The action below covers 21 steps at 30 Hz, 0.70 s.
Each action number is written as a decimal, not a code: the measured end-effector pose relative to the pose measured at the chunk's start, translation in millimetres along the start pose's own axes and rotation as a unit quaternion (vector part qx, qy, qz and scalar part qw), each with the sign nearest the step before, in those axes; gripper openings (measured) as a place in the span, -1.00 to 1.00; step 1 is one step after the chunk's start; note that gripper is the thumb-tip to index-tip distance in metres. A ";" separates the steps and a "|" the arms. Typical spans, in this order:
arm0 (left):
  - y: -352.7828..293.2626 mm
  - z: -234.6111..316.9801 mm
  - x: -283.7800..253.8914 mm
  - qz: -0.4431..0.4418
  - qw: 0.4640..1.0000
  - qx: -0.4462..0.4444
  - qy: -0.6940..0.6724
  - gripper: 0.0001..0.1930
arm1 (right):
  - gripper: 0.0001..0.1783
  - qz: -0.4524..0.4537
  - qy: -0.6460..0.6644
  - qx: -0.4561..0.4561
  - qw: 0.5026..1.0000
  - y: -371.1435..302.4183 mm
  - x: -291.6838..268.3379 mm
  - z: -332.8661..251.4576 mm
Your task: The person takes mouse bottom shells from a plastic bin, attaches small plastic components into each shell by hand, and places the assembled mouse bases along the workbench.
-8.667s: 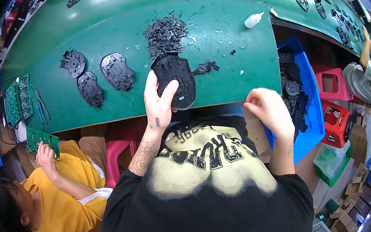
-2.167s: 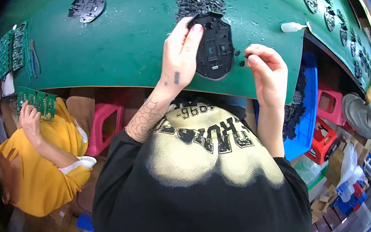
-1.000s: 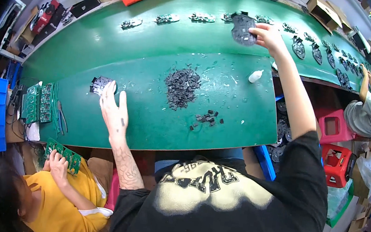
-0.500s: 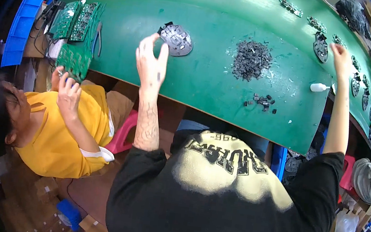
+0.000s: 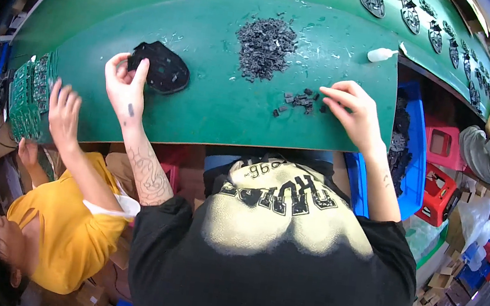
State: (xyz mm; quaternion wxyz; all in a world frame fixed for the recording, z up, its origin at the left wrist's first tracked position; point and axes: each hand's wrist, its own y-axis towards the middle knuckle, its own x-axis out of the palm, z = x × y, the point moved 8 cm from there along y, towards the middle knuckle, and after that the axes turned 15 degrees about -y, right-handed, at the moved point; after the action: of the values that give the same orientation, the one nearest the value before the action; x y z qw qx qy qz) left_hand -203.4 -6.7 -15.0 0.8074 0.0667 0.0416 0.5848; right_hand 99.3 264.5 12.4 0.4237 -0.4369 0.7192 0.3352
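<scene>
My left hand [image 5: 124, 84] grips the left edge of a black oval plastic shell [image 5: 166, 71], thumb on its upper face and fingers curled behind. The shell is at the left of the green table, its dark side showing. At the right, my right hand [image 5: 353, 110] hovers beside a few small black plastic pieces [image 5: 301, 101], thumb and forefinger stretched toward them and slightly apart. No held piece shows between those fingertips. Behind these lies a big heap of small black pieces [image 5: 265, 46].
A white dropper bottle [image 5: 380, 54] lies near the table's right edge. Black shells with parts [image 5: 410, 15] line the green belt beyond. At my left, a co-worker in yellow [image 5: 68, 223] reaches by stacked green circuit boards [image 5: 31, 90]. A blue bin [image 5: 415, 168] stands right of the table.
My left hand has closed on the shell, which now shows its dark side instead of grey. My right hand has come back from the far right to the small pieces. The view has shifted.
</scene>
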 end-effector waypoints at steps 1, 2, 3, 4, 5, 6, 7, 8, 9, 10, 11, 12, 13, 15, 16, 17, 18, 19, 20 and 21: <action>-7.0 4.7 6.2 0.005 0.999 -0.018 -0.033 -0.62 | -0.75 0.022 -0.032 -0.035 0.999 1.8 -1.4 -3.4; -16.6 11.6 13.0 -0.002 0.997 -0.031 -0.067 -0.61 | -0.79 0.025 -0.048 -0.073 0.996 4.4 -0.4 -9.8; -26.6 18.4 21.1 -0.009 0.994 -0.044 -0.100 -0.61 | -0.79 0.023 -0.047 -0.074 0.996 6.2 -1.1 -9.7; -37.0 25.3 29.0 -0.019 0.992 -0.069 -0.100 -0.60 | -0.82 0.010 -0.075 -0.105 0.992 7.4 -1.8 -14.8; -48.1 19.0 26.9 0.009 0.990 -0.109 -0.088 -0.63 | -0.85 -0.001 -0.101 -0.140 0.985 10.3 1.4 -20.7; -60.0 10.9 30.2 0.042 0.981 -0.161 -0.098 -0.61 | -0.85 0.002 -0.098 -0.145 0.985 11.3 0.0 -21.7; -68.3 13.1 44.6 0.026 0.975 -0.182 -0.122 -0.65 | -0.88 -0.022 -0.098 -0.137 0.985 13.0 1.8 -19.5; -76.7 9.8 54.5 0.002 0.967 -0.206 -0.149 -0.66 | -0.90 -0.047 -0.095 -0.133 0.985 15.0 5.4 -21.9; -84.2 12.7 66.6 0.002 0.968 -0.201 -0.152 -0.67 | -0.90 -0.043 -0.092 -0.135 0.986 14.7 5.5 -27.7; -91.6 14.4 79.0 -0.011 0.961 -0.219 -0.166 -0.67 | -0.90 -0.020 0.020 -0.068 0.997 16.1 0.9 -23.1; -97.5 18.3 90.7 -0.031 0.961 -0.203 -0.188 -0.70 | -0.90 0.002 0.131 -0.001 0.991 16.7 -3.6 -16.0; -102.9 22.2 99.3 -0.052 0.961 -0.182 -0.204 -0.70 | -0.91 0.044 0.245 0.029 0.968 17.9 -5.7 -21.5; -106.6 23.0 112.2 -0.078 0.958 -0.162 -0.224 -0.71 | -0.91 0.047 0.242 0.030 0.969 20.5 -4.2 -31.4; -112.1 28.6 126.8 -0.117 0.961 -0.143 -0.206 -0.71 | -0.91 0.064 0.324 0.013 0.944 26.3 -8.2 -56.6; -112.3 30.5 130.8 -0.130 0.961 -0.128 -0.207 -0.71 | -0.90 0.065 0.275 -0.018 0.959 29.4 -5.7 -66.1; -111.3 33.5 134.6 -0.140 0.962 -0.116 -0.202 -0.70 | -0.89 0.065 0.225 -0.050 0.971 31.9 -2.2 -74.5; -108.8 34.0 137.7 -0.153 0.962 -0.102 -0.200 -0.70 | -0.90 0.041 0.307 0.018 0.951 34.0 8.5 -68.5; -107.3 35.6 140.5 -0.166 0.962 -0.087 -0.199 -0.70 | -0.90 0.044 0.305 0.017 0.951 33.5 10.1 -66.9; -105.1 37.7 140.8 -0.167 0.962 -0.084 -0.200 -0.70 | -0.88 0.027 0.336 0.061 0.939 33.5 16.8 -59.6; -102.4 42.2 142.0 -0.181 0.965 -0.075 -0.177 -0.70 | -0.86 0.010 0.366 0.102 0.925 33.9 22.5 -53.6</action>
State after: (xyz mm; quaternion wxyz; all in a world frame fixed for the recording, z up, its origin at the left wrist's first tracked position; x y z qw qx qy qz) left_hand -56.8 94.3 12.2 0.8967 0.1001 -0.1343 0.4096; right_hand 45.5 224.4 18.2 0.1697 -0.4760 0.8591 0.0808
